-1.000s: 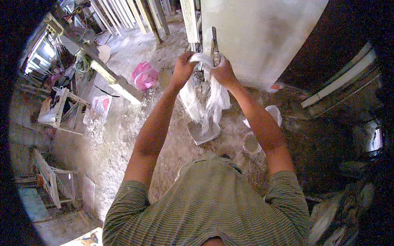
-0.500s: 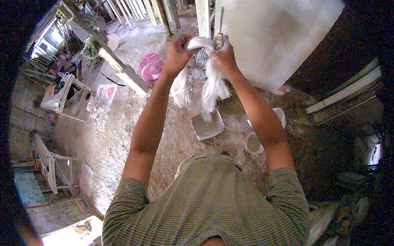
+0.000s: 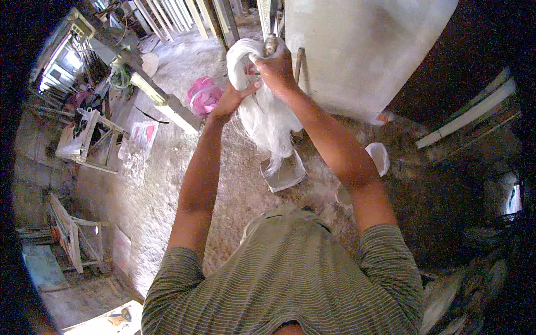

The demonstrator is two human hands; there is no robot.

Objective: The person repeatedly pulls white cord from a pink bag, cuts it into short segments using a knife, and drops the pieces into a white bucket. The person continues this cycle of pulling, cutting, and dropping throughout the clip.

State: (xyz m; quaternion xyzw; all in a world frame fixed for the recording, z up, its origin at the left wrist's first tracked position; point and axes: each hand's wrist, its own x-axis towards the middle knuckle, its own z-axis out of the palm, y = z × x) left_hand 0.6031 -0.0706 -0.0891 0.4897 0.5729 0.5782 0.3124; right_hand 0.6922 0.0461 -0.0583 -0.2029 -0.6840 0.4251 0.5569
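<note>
A thick bundle of loose white fibre [image 3: 262, 120] hangs from my hands, bent into a loop at its top with frayed ends trailing downward. My right hand [image 3: 276, 70] is closed on the upper part of the loop. A small greyish cylindrical piece [image 3: 271, 44] stands at my right fingers; its kind is unclear. Lower and to the left, my left hand [image 3: 234, 100] grips the bundle's side, thumb in front and fingers partly hidden behind the strands. Below the trailing ends sits a shallow squarish pan [image 3: 285, 180] with a pale rim.
A pink bag [image 3: 204, 96] lies on the floor left of my hands. A large pale panel [image 3: 357, 56] stands at the far right. A wooden post [image 3: 178, 113] slants in from the left, near a wooden frame [image 3: 84, 139]. A white container [image 3: 378, 158] is beside my right forearm.
My right hand has moved left with the greyish piece. My left hand has dropped from the top to the bundle's side. The fibre now forms a taller loop, its hanging parts closer together.
</note>
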